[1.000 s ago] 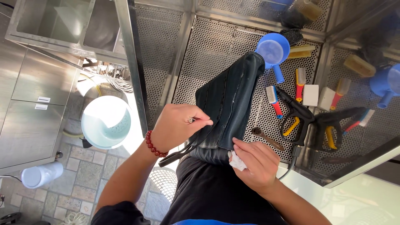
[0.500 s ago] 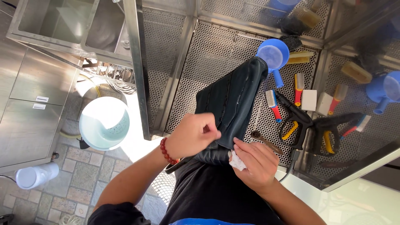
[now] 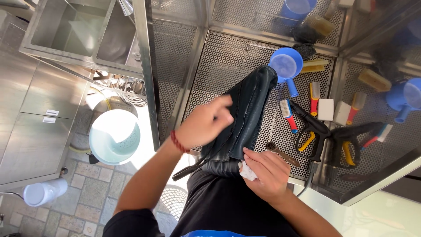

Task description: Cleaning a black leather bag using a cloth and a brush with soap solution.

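1. I see my left hand (image 3: 209, 123) flat on the left face of the black bag (image 3: 245, 116), fingers (image 3: 221, 105) spread and blurred, not closed on anything. I judge it is pressing there to steady the bag.
2. My right hand (image 3: 267, 173) sits at the near end of the bag, fingers curled shut on a small white cloth (image 3: 247, 172) held against the bag's lower edge.
3. The bag lies lengthwise on the perforated steel counter (image 3: 219, 57), its near end hanging over the counter's near edge against my body, its far end by a blue scoop (image 3: 286, 66). One strap (image 3: 186, 170) dangles below that edge.
4. I count three blue scoops: the one by the bag, one at the far edge (image 3: 296, 8), one at the right edge (image 3: 405, 97).
5. Right of the bag lie three handled brushes: a blue-and-red one (image 3: 287, 114), a red-and-yellow one (image 3: 314, 94), another red-and-yellow one (image 3: 356, 105). They are laid out within reach of my right hand.
6. Two white blocks (image 3: 325, 109) lie side by side between the brushes.
7. Two black spray guns with yellow triggers (image 3: 313, 131) lie near the counter's near right corner.
8. On the floor to the left stand one pale bucket (image 3: 115, 137) and one white jug (image 3: 44, 192).
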